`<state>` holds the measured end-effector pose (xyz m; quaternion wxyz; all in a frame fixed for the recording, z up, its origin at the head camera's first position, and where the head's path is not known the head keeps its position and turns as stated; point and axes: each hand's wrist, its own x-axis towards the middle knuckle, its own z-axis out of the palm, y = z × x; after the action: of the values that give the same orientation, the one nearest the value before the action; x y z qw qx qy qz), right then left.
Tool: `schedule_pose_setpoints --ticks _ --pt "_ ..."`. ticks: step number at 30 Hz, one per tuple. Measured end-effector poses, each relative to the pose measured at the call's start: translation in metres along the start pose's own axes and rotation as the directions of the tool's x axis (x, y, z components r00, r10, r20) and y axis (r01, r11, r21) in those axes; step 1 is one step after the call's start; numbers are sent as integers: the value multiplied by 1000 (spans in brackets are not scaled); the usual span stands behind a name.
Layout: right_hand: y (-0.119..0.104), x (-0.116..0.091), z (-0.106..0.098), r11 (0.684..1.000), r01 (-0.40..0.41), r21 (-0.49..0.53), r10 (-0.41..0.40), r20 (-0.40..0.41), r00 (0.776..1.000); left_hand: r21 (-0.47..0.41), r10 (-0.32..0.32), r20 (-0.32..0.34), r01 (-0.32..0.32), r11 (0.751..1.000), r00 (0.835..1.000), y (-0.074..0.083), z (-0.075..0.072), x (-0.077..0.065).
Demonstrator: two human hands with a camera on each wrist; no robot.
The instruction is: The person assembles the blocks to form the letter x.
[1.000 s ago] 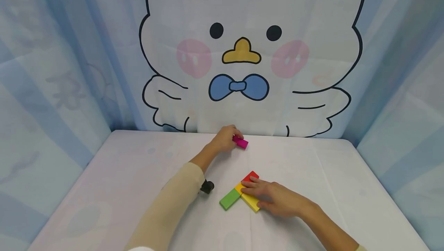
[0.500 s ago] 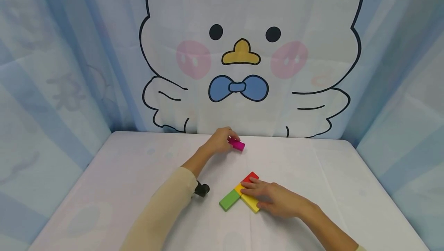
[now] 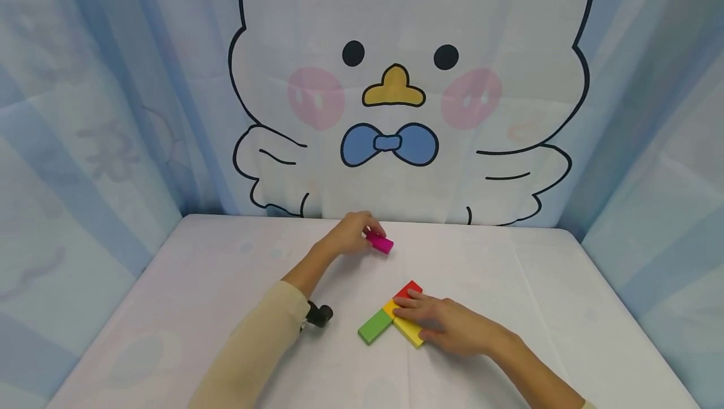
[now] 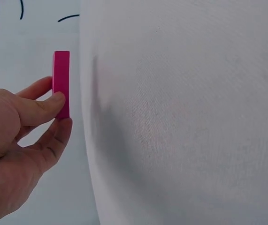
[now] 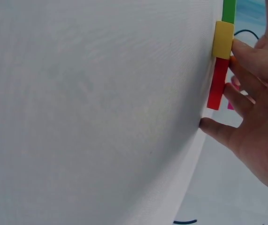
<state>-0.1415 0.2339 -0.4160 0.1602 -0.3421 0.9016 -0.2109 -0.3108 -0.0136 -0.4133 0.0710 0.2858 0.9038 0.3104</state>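
Note:
My left hand (image 3: pixel 351 234), near the table's far edge, pinches a magenta block (image 3: pixel 381 244) between thumb and fingers. In the left wrist view this long, flat-sided block (image 4: pixel 61 70) juts out past the fingertips, close over the tabletop. My right hand (image 3: pixel 452 326) rests with spread, fairly straight fingers on a group of blocks. A green block (image 3: pixel 374 326), a small orange-yellow piece (image 3: pixel 388 306) and a red block (image 3: pixel 408 288) line up diagonally. From that line a yellow block (image 3: pixel 408 332) branches toward me, partly covered by the hand. The right wrist view shows fingertips at the yellow and red blocks (image 5: pixel 218 84).
A pale cloth covers the table (image 3: pixel 509 283). Behind it hangs a curtain (image 3: pixel 396 189) with a cartoon bird print, and blue-striped curtains (image 3: pixel 85 145) close in the sides. A small black device (image 3: pixel 320 315) sits at the left wrist.
My left hand has drawn the magenta block slightly left and toward me from the far edge. My right hand and the blocks under it have stayed in place.

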Motion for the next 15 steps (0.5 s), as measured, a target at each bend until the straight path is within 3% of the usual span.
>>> schedule_pose_setpoints --ticks 15 --pt "2 -2 3 1000 12 -13 -12 -16 1000 12 72 117 -73 997 991 0 -1 -18"
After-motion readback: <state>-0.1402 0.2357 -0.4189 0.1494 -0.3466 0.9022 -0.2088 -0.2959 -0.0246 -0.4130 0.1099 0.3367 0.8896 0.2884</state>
